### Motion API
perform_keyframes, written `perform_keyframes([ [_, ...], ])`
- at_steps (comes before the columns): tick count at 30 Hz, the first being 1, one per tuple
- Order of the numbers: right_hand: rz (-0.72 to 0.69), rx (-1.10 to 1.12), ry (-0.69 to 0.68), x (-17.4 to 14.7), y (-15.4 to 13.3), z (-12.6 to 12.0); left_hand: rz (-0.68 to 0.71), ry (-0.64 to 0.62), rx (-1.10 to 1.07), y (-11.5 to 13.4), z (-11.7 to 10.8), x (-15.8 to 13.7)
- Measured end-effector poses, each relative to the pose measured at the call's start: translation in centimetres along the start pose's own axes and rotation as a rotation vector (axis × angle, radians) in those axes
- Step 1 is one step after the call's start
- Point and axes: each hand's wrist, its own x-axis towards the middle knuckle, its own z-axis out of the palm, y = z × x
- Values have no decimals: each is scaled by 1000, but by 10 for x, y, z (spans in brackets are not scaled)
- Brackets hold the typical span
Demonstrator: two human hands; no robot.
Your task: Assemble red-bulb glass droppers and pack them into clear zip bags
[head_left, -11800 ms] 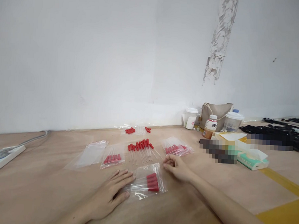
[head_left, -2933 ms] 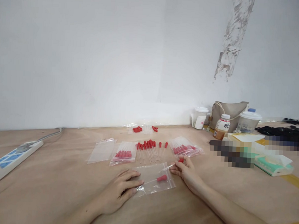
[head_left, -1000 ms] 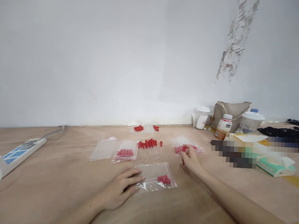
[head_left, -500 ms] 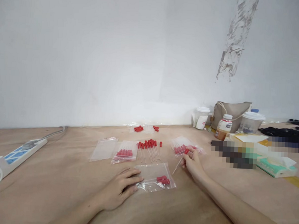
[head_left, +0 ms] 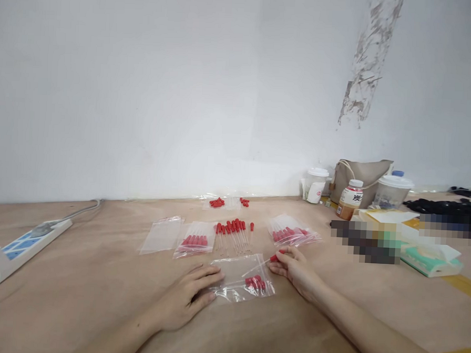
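Note:
A clear zip bag (head_left: 230,273) lies flat in front of me with red-bulbed droppers (head_left: 256,282) inside. My left hand (head_left: 192,295) rests on the left edge of this bag, fingers stretched out and apart from the thumb. Between the thumb and fingers of my right hand (head_left: 296,269) is a dropper (head_left: 274,258), gripped by its red bulb. Its thin clear tube points left, over the right part of the bag; whether the tip is inside the mouth I cannot tell. Beyond the bag lies a row of loose droppers (head_left: 232,234), bulbs away from me.
Filled zip bags lie left (head_left: 195,240) and right (head_left: 293,231) of the row, with an empty zip bag (head_left: 161,236) farther left. Red bulbs (head_left: 217,202) sit by the wall. A power strip (head_left: 26,250) is at left; a bottle (head_left: 350,200), cup (head_left: 316,186) and tissue pack (head_left: 432,260) at right.
My right hand has moved left and toward me, bringing the dropper over the bag's right side. The tube has swung to point left. The droppers inside the bag have shifted; my left hand stays put.

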Motion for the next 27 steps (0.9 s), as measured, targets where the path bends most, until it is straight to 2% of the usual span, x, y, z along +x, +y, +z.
perform_keyframes([
  [4,-81,-313,-192,-4,3,-3,-45,7,-11,-1,1,-2],
  [7,-200,-461,-230,-3,5,0,-49,11,-10,-2,2,-3],
  [9,-229,-504,-251,-3,5,4,-38,20,-13,-2,2,-3],
  [15,-140,-508,-423,-7,1,6,-12,45,-26,1,0,-1],
  [18,-92,-538,-319,-4,-3,2,-15,36,-33,1,0,-1],
  [20,-109,-577,-212,4,-9,2,-16,35,-35,1,0,0],
  [22,-157,-711,-102,19,-16,5,-9,39,-30,1,0,0],
  [24,-213,-920,29,39,-23,14,8,34,-19,0,0,1],
  [27,-245,-1023,177,73,-30,36,27,23,-6,1,0,2],
])
